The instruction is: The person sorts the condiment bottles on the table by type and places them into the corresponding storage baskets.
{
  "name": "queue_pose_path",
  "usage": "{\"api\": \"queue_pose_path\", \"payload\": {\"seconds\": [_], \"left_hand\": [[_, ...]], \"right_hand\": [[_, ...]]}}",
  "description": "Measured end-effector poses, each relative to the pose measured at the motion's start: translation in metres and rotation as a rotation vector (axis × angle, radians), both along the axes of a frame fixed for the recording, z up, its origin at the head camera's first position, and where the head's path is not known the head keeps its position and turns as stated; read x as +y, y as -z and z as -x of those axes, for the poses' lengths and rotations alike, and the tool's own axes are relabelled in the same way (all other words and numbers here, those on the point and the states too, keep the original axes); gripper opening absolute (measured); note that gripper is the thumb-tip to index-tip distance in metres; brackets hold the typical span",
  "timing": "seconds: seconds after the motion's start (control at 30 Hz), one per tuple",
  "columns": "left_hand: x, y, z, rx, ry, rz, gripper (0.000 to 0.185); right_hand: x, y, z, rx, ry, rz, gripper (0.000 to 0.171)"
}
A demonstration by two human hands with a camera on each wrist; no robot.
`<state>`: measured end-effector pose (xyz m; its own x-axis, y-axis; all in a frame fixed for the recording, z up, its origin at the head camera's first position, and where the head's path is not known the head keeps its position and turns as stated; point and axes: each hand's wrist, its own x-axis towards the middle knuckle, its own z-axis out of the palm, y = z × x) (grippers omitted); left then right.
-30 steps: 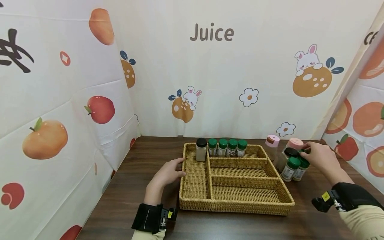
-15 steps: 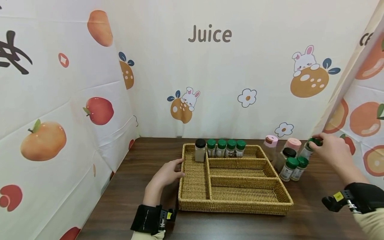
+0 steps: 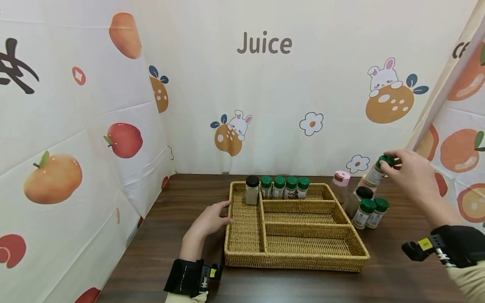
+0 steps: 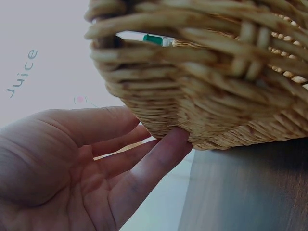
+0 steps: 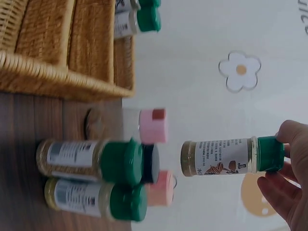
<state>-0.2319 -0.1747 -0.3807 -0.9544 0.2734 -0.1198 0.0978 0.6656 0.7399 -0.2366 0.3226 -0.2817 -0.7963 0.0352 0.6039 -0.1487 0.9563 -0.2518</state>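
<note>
My right hand [image 3: 407,173] pinches a green-capped spice jar [image 3: 377,171] by its cap and holds it in the air above the jars standing to the right of the basket; the same spice jar [image 5: 231,156] hangs free in the right wrist view, gripped by my right hand [image 5: 288,187]. A wicker basket [image 3: 295,257] with several compartments sits mid-table. My left hand [image 3: 212,218] rests flat against its left wall, fingers straight; the left hand [image 4: 96,168] touches the woven basket [image 4: 202,82] close up. A black-capped jar [image 3: 251,189] and several green-capped jars [image 3: 285,187] stand in the basket's back row.
Right of the basket stand two green-capped jars [image 3: 369,212], a black-capped jar [image 3: 359,198] and pink-capped bottles [image 3: 342,183] on the dark wooden table [image 3: 170,235]. Printed fabric walls enclose the back and both sides.
My right hand has lifted a green-capped jar up from the group right of the basket, rising and tilting it. The left hand has stayed on the basket's left wall.
</note>
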Motion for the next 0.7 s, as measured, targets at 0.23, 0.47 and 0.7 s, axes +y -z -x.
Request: {"api": "queue_pose_path", "payload": {"seconds": [0.23,0.47,0.7], "left_hand": [[0.000,0.000,0.000,-0.005,0.002,-0.020,0.062],[0.000,0.001,-0.001,-0.009,0.002,-0.032,0.061],[0.000,0.001,0.000,0.001,0.000,-0.019,0.061]], "right_hand": [[-0.024,-0.005,0.002,-0.024,-0.064,-0.037,0.034],[-0.050,0.001,0.004,-0.047,-0.183,-0.051,0.030],[-0.074,0.010,0.013,-0.112,-0.239,-0.094,0.033]]}}
